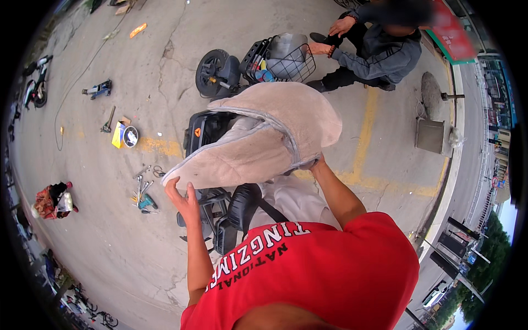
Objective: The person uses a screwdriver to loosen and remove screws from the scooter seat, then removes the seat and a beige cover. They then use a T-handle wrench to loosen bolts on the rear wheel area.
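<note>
A beige padded fabric cover [300,115] with grey piping is spread over an electric scooter, whose black front body [198,132] shows at its left and whose black seat [242,212] shows below. My left hand [184,195] holds the cover's lower left corner with its fingertips. My right hand [318,164] grips the cover's lower right edge, its fingers partly hidden under the fabric.
Another person [374,60] sits at the top right by a scooter with a wire basket [297,63]. Loose tools [144,201], a bucket [130,136] and a jack [98,91] lie on the left pavement. A metal box [429,135] stands near the right kerb.
</note>
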A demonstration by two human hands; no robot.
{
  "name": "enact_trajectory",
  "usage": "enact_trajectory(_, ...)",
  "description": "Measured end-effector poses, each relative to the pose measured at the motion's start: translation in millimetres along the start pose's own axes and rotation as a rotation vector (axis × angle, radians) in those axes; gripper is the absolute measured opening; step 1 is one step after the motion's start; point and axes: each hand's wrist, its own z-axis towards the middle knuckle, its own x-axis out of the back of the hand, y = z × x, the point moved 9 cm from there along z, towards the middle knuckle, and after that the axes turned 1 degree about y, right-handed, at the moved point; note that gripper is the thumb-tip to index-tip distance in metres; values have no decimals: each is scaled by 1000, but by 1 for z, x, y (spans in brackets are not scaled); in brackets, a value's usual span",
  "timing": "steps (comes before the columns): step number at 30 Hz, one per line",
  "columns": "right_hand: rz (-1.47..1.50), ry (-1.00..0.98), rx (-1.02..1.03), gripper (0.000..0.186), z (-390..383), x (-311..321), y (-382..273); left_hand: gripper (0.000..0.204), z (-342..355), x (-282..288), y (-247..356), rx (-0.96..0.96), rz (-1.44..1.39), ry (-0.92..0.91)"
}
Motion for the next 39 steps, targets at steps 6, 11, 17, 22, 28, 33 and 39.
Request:
enact_trajectory(6,136,59,-13,51,8,27,6,70,37,-122,135,-536,79,-585)
enact_trajectory(11,133,131,31,51,15,64,9,59,5,-172,157,-456,181,-765)
enact_trajectory(17,-13,292,-7,50,-1,43,3,33,-86,-161,199,-632,40,-953)
enact_trajectory(22,1062,42,-327,48,8,48,16,33,-105,-156,192,-543,22,-877)
enact_trajectory(28,3228,231,-688,54,-18,-73,9,31,-88,-122,155,-260,-191,-725)
enact_trajectory(33,3338,306,-458,55,4,-73,22,30,-144,-111,6,744,-1201,-375)
enact_trajectory(39,3128,351,-366,56,8,-67,20,32,-337,-111,-282,1091,-1453,816)
